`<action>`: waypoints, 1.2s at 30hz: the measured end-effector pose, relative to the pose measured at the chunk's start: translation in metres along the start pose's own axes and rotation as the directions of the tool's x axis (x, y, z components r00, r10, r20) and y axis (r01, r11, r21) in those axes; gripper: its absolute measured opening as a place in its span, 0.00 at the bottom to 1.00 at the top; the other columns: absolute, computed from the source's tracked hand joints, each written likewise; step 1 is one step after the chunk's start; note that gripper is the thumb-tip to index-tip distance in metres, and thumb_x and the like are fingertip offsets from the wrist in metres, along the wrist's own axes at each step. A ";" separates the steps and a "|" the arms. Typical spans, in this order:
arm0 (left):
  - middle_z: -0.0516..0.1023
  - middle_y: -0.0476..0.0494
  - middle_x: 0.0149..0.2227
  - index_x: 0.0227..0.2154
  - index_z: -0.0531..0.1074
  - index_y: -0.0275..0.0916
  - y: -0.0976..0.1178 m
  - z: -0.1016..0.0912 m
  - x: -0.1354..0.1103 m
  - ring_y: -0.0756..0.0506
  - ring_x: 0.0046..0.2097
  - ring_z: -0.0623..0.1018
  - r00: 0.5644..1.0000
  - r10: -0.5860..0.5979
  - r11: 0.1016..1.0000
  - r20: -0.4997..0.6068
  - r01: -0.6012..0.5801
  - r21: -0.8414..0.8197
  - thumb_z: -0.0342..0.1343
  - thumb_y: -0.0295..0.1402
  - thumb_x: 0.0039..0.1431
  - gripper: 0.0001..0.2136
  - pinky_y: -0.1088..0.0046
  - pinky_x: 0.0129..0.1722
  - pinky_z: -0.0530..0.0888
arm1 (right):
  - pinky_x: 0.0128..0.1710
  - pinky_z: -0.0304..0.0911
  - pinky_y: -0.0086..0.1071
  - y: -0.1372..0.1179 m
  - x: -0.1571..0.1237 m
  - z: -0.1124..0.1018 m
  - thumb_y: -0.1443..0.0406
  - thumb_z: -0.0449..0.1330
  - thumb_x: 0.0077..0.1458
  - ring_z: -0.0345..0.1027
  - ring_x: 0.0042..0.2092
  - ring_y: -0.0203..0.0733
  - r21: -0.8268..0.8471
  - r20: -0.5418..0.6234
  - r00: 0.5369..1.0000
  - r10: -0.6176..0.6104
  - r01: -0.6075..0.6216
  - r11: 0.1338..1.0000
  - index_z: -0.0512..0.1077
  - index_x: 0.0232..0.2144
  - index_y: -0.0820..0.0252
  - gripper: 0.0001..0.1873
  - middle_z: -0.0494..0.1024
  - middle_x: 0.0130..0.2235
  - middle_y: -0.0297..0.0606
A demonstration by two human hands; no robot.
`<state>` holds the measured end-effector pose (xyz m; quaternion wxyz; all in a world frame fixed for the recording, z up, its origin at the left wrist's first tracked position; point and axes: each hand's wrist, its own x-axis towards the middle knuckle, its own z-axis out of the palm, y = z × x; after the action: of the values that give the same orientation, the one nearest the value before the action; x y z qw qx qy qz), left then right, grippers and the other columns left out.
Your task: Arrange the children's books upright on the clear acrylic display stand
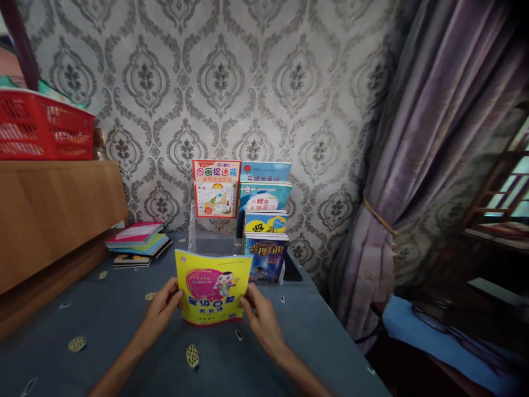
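Observation:
A yellow workbook (212, 286) with a pink circle and a cartoon figure on its cover is held upright between my two hands. My left hand (163, 303) grips its left edge and my right hand (260, 311) its right edge, thumbs on the front cover. Behind it stands a clear stepped book rack (212, 242). On the rack's left side, at the back, is a red-bordered picture book (217, 188). Its right side holds a column of books, among them a green-blue one (266, 196), a yellow one (265, 221) and a dark blue one (266, 259).
A stack of books (138, 242) lies at the left by a wooden cabinet (58, 215) bearing a red basket (45, 127). The patterned blue tablecloth (136, 369) covers the table. A tied purple curtain (380, 193) hangs at the right, near glasses on a blue cloth (450, 342).

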<state>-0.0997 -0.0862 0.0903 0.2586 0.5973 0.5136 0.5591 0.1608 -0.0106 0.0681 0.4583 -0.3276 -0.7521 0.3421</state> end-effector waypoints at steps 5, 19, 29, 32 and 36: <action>0.74 0.48 0.30 0.36 0.70 0.39 -0.002 0.001 0.007 0.47 0.31 0.73 0.999 -0.007 1.000 -0.047 0.008 0.023 0.54 0.49 0.59 0.17 0.72 0.31 0.72 | 0.32 0.66 0.30 -0.001 0.013 0.001 0.60 0.52 0.60 0.70 0.32 0.39 -0.053 -0.002 1.000 0.004 -0.004 0.999 0.67 0.35 0.56 0.07 0.76 0.31 0.35; 0.75 0.47 0.32 0.31 0.66 0.40 -0.002 -0.007 0.030 0.46 0.33 0.75 0.996 -0.023 0.998 -0.082 0.028 0.062 0.55 0.47 0.52 0.15 0.72 0.27 0.76 | 0.33 0.69 0.31 0.008 0.048 0.008 0.68 0.53 0.52 0.73 0.34 0.41 -0.069 0.011 1.000 0.018 -0.017 0.997 0.64 0.33 0.55 0.04 0.77 0.33 0.35; 0.76 0.48 0.31 0.32 0.66 0.41 -0.005 -0.014 0.062 0.47 0.30 0.76 0.994 0.018 0.997 -0.109 -0.010 0.075 0.56 0.47 0.50 0.15 0.73 0.26 0.75 | 0.30 0.68 0.31 -0.002 0.077 0.002 0.70 0.51 0.53 0.74 0.32 0.43 -0.146 0.011 0.999 -0.031 0.033 0.989 0.59 0.30 0.53 0.06 0.75 0.31 0.35; 0.75 0.49 0.30 0.31 0.65 0.41 -0.001 -0.016 0.071 0.46 0.31 0.76 0.993 0.035 0.997 -0.110 -0.026 0.078 0.56 0.47 0.49 0.15 0.72 0.26 0.75 | 0.30 0.67 0.31 -0.006 0.087 0.000 0.72 0.51 0.53 0.74 0.32 0.42 -0.178 0.018 1.000 -0.025 0.028 0.984 0.59 0.29 0.53 0.07 0.74 0.30 0.34; 0.76 0.49 0.31 0.31 0.65 0.41 0.007 -0.019 0.084 0.45 0.32 0.77 0.992 0.055 0.995 -0.111 -0.045 0.091 0.56 0.46 0.48 0.14 0.71 0.25 0.76 | 0.32 0.68 0.31 -0.012 0.101 -0.005 0.72 0.52 0.52 0.73 0.33 0.42 -0.223 0.000 0.999 -0.039 0.038 0.974 0.61 0.29 0.54 0.07 0.75 0.31 0.34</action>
<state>-0.1280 -0.0177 0.1346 0.1881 0.5882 0.5365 0.5752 0.1258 0.0659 0.1262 0.4268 -0.3629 -0.7909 0.2461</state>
